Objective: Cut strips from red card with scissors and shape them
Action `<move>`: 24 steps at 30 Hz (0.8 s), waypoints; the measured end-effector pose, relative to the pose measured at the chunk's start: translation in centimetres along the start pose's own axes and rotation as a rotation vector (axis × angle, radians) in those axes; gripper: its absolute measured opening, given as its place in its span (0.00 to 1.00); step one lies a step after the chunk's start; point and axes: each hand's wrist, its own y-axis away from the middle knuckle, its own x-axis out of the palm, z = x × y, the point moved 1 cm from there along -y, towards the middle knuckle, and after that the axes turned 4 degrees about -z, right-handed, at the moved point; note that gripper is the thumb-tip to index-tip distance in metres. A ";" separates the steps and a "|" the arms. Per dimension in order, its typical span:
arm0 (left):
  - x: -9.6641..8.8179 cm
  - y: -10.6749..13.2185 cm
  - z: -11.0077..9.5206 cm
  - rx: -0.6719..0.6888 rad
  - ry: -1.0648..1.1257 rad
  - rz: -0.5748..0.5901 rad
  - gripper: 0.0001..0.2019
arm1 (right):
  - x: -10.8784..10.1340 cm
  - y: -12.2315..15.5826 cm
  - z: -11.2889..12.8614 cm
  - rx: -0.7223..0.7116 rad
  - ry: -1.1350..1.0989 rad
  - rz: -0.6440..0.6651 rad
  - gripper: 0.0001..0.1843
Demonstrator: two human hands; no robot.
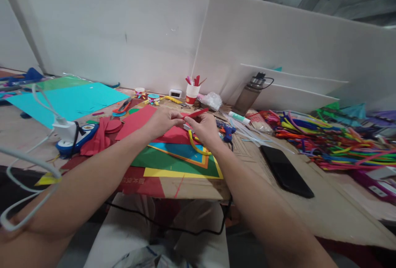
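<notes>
Above a stack of coloured sheets, my left hand (163,120) and my right hand (203,128) meet, fingertips pinched together. Between them is a narrow red strip (198,113), its free end pointing up to the right; whether it is paper or foam I cannot tell. Under my hands lies a red sheet (137,123), with blue (176,151), green (182,166) and yellow (179,172) sheets showing below it. A curved yellow piece (195,147) lies close beneath my right hand. Just right of that hand is a blue glue gun (228,132).
A black phone (286,171) and a bundle of colourful pipe cleaners (334,136) lie to the right. Behind stand a bottle (247,97) and a paper cup (192,95) of red sticks. At left are a power strip (77,140), white cables and a turquoise sheet (71,103).
</notes>
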 end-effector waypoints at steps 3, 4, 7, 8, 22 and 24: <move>-0.1 -0.1 0.3 0.018 -0.011 0.010 0.08 | -0.2 -0.2 -0.2 -0.001 0.001 -0.008 0.11; -0.1 -0.2 0.4 0.017 -0.018 0.010 0.08 | -0.4 -0.3 -0.3 -0.001 -0.006 -0.016 0.11; -0.2 -0.3 0.8 -0.005 -0.047 -0.009 0.09 | -1.0 -0.7 -0.4 -0.009 -0.024 -0.051 0.12; -0.3 -0.3 0.9 -0.015 -0.054 -0.017 0.08 | -1.3 -0.8 -0.4 -0.012 -0.028 -0.064 0.12; -0.1 -0.1 1.0 -0.011 0.197 0.078 0.15 | -0.9 -0.9 -0.4 0.051 -0.117 0.004 0.14; -0.1 -0.2 0.9 -0.002 0.275 0.019 0.20 | -1.4 -1.2 -0.4 0.037 -0.135 -0.065 0.14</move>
